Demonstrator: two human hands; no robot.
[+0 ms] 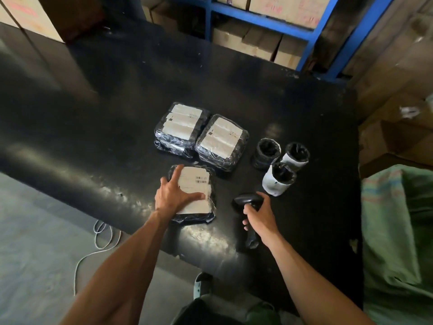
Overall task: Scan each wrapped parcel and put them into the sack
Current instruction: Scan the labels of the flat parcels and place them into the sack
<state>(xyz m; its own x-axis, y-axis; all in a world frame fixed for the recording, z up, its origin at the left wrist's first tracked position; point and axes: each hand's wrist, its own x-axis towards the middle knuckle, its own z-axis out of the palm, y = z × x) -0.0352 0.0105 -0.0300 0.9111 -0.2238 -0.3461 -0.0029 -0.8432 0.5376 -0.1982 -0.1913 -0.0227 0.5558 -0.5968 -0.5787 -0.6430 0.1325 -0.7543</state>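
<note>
- Left hand [177,195] lies flat, fingers spread, palm down on the near flat rectangular parcel in black plastic wrap with a white label [194,195]. It pins the parcel to the table rather than gripping it.
- Right hand [259,215] is clenched around the handle of the black handheld barcode scanner [248,202]. Scanner head is at the far end of the grip and leans left, toward that parcel.
- Key relation: the parcel sits just left of the scanner head, near but not touching. The barcode is printed at the label's far right corner, the side closest to the scanner and clear of the left fingers.
- Parcel's long axis runs roughly away from the person; label faces up.
- My read: the scan needs only a small tilt or swing of the right wrist leftward. Left hand is well placed to hold or lift.
- Two more black-wrapped flat parcels with white labels [221,141] lie side by side further out, touching each other, both label up.
- Three short upright rolls in black wrap, two with white bands [278,179], are clustered right of those, just beyond the scanner.
- Green woven sack [398,242] is at the right edge, off the black table top [93,137], well apart from the pinned parcel. Right arm is nearer to it, but that hand is busy with the scanner.
</note>
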